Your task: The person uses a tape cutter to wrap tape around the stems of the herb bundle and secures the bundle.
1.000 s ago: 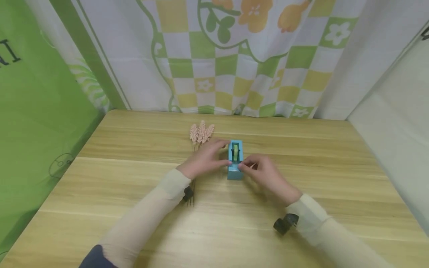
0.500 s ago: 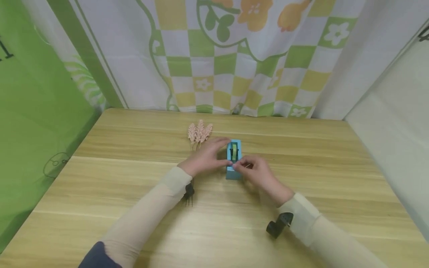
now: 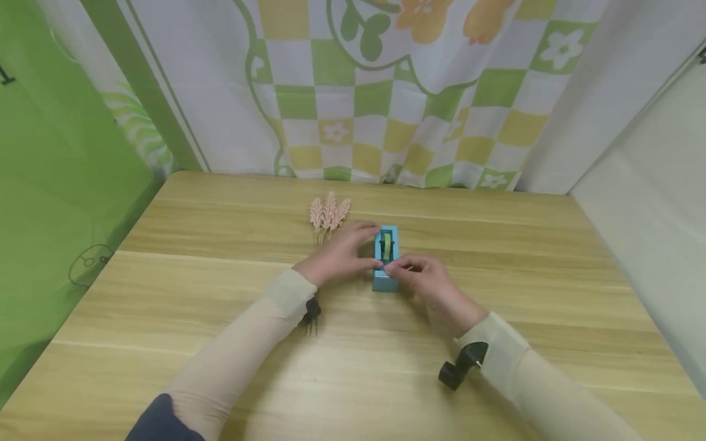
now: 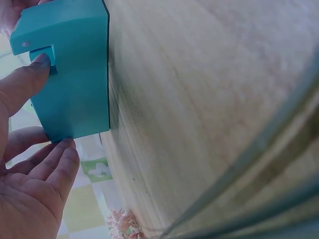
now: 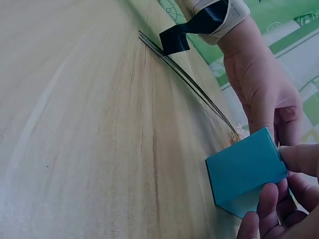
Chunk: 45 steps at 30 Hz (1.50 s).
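Observation:
A blue tape dispenser (image 3: 385, 282) stands on the wooden table with a yellow-green tape roll (image 3: 387, 244) in its well. From its left side my left hand (image 3: 339, 257) grips it, fingers at the far end and thumb towards the front. In the left wrist view that thumb lies on a raised part of the dispenser's side (image 4: 79, 94). My right hand (image 3: 436, 285) is at the serrated front end, thumb and forefinger pinching there at the tape's end. The pinched bit itself is hidden by the fingertips. The right wrist view shows the dispenser's front face (image 5: 244, 167) beside my curled right fingers.
Pink artificial flowers (image 3: 330, 213) lie left of the dispenser, their thin stems (image 5: 199, 92) running under my left forearm. A checked curtain (image 3: 369, 101) hangs behind the table's far edge. Black wrist cameras (image 3: 462, 366) stick out from both sleeves.
My right hand has shifted slightly left over the dispenser's front, its fingertips now close to my left thumb. My left hand stays on the dispenser, and the view has tilted a little.

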Available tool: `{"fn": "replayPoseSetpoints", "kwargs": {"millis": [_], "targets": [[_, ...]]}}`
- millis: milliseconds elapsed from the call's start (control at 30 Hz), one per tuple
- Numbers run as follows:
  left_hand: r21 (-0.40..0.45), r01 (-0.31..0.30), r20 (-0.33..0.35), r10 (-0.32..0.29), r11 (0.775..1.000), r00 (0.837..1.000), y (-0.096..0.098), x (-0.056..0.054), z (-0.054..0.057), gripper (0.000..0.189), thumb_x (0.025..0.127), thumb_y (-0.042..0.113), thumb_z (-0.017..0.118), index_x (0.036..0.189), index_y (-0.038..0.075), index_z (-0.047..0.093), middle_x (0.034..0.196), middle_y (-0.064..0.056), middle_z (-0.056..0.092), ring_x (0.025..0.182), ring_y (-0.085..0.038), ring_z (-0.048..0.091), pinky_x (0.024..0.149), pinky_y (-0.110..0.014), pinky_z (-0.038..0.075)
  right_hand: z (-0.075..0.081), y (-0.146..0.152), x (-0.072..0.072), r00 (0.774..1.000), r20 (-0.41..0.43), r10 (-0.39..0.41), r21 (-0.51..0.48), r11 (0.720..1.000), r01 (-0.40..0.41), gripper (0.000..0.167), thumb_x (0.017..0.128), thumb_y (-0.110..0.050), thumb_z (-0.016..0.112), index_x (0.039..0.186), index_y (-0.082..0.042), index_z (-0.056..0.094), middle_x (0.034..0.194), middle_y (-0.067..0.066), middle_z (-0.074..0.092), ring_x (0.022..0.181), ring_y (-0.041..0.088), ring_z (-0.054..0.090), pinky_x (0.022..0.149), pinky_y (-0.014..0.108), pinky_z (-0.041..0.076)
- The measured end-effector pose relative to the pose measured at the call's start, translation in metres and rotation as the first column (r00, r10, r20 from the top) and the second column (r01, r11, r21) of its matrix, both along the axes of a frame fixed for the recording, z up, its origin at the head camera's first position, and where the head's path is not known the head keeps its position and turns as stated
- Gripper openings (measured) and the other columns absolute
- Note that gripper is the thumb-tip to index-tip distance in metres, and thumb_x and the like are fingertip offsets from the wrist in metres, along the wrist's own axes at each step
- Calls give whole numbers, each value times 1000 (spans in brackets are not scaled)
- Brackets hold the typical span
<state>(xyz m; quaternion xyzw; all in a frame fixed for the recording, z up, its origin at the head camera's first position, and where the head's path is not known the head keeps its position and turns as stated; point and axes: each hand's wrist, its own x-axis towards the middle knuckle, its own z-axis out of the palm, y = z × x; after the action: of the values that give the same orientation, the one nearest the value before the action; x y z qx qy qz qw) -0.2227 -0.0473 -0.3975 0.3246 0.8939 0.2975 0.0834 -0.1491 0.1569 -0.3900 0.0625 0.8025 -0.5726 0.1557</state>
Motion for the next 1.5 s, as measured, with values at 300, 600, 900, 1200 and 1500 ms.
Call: {"fn": "replayPoseSetpoints", "kwargs": {"millis": [300, 600, 900, 1200, 1500], "targets": [[0, -1, 3, 1, 1000, 1000, 0, -1, 1, 81, 92, 35, 81, 158, 6, 43, 166, -14, 42, 155, -33, 39, 129, -47, 31, 7, -2, 1, 999, 30, -18, -2, 1000, 18, 28, 103, -30, 67, 111, -4, 73, 118, 0, 61, 104, 17, 48, 87, 30, 43], [2, -2, 24, 2, 1000, 1000, 0, -2, 1, 80, 91, 34, 82, 157, 6, 45, 164, -15, 44, 154, -33, 41, 129, -46, 33, 10, -6, 2, 999, 41, -31, 15, 999, 30, 26, 103, -28, 67, 108, -3, 74, 123, 2, 64, 108, 18, 47, 89, 31, 40], [7, -2, 45, 2, 1000, 999, 1, -2, 4, 78, 92, 32, 82, 157, 6, 46, 164, -15, 45, 154, -32, 41, 129, -45, 32, 12, -9, 5, 999, 19, -41, 26, 999, 41, 23, 103, -24, 68, 104, -2, 74, 113, 0, 64, 106, 18, 46, 88, 31, 38], [2, -6, 27, 6, 1000, 1000, 0, -1, 4, 78, 91, 33, 82, 156, 5, 47, 164, -14, 45, 154, -32, 41, 129, -45, 32, 14, -9, 9, 999, 14, -37, 48, 998, 36, 28, 104, -25, 66, 109, 1, 74, 133, 9, 59, 119, 24, 41, 92, 35, 33], [7, -4, 40, 4, 1000, 999, 0, -1, 5, 78, 92, 33, 82, 156, 5, 47, 164, -15, 45, 155, -32, 40, 129, -45, 31, 14, -9, 16, 999, -39, -25, 57, 998, 27, 27, 104, -24, 65, 110, 1, 74, 125, 9, 67, 116, 22, 48, 94, 34, 40]]}}
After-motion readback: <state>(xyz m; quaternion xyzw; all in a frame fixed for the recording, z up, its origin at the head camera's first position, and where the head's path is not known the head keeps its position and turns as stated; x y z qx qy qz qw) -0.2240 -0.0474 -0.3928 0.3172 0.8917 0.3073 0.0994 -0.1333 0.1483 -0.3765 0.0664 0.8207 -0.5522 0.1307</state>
